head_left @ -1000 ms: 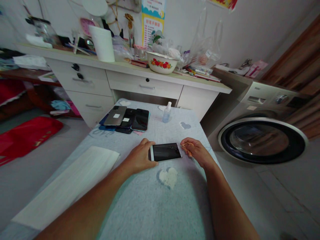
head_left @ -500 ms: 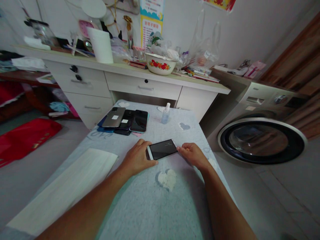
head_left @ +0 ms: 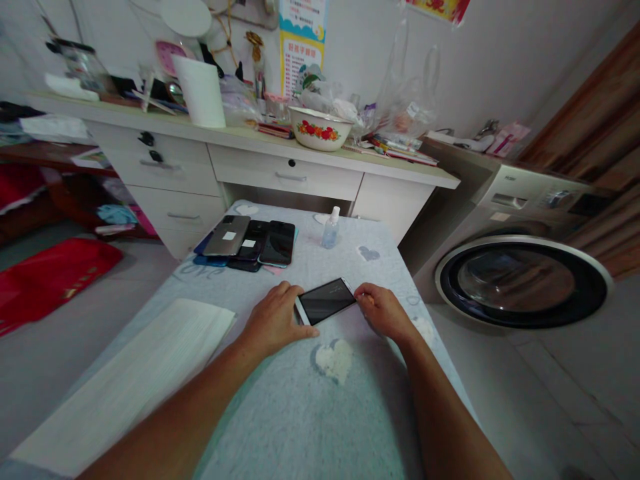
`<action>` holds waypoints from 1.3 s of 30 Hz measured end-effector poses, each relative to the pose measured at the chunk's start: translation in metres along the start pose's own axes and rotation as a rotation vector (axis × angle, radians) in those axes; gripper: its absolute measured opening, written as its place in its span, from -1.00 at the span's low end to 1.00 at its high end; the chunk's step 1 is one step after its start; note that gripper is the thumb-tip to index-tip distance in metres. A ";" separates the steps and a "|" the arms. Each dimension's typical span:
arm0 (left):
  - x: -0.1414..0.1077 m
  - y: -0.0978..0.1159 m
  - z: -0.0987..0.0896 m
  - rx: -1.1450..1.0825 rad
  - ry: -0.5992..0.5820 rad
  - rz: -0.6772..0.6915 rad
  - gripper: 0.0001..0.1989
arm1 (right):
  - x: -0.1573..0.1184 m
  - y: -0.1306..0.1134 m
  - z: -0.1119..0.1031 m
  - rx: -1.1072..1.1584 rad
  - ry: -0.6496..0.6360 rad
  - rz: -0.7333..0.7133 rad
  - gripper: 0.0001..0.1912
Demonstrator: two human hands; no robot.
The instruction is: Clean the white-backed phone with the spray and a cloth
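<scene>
A white-framed smartphone (head_left: 327, 301) with a dark screen lies slightly tilted over the cloth-covered table (head_left: 300, 413). My left hand (head_left: 275, 317) grips its left end, thumb at the near side and fingers behind the far corner. At the opposite end, my right hand (head_left: 383, 308) has its fingers curled and pinched against the phone's right edge; the fingertips are partly hidden. Behind my left hand is a stack of several phones (head_left: 227, 237), some with white stickers. A small clear spray bottle (head_left: 330, 230) stands upright beyond the smartphone.
A long pale sheet (head_left: 125, 380) lies along the table's left side. At the back is a white desk (head_left: 290, 177) bearing a paper roll (head_left: 200, 90), a flowered enamel bowl (head_left: 320, 130) and plastic bags. To the right stands a washing machine (head_left: 520, 220); a red bag (head_left: 55, 280) lies at left.
The smartphone has turned and tipped very slightly, its near left corner lower. My right fingers have curled closer at its right edge, and my left thumb has shifted a little off the corner.
</scene>
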State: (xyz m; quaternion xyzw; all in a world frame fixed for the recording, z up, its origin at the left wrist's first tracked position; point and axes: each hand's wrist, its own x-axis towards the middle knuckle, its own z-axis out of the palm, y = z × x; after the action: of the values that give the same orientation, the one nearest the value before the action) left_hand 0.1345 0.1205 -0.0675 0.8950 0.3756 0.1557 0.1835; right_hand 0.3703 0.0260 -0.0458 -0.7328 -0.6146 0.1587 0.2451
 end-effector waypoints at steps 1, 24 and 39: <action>0.000 0.001 0.000 0.004 0.002 0.000 -0.29 | 0.000 -0.001 0.001 0.008 -0.003 -0.012 -0.77; -0.004 0.006 0.005 0.056 0.045 0.004 -0.29 | -0.009 -0.032 0.001 0.111 -0.181 -0.035 -0.76; 0.002 -0.001 0.002 -0.215 0.059 0.000 -0.31 | -0.001 0.005 0.008 0.036 -0.103 -0.065 -0.16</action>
State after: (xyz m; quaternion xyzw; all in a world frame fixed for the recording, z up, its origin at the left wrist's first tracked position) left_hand 0.1360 0.1225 -0.0700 0.8652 0.3619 0.2214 0.2673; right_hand 0.3702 0.0253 -0.0556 -0.6990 -0.6468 0.1992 0.2310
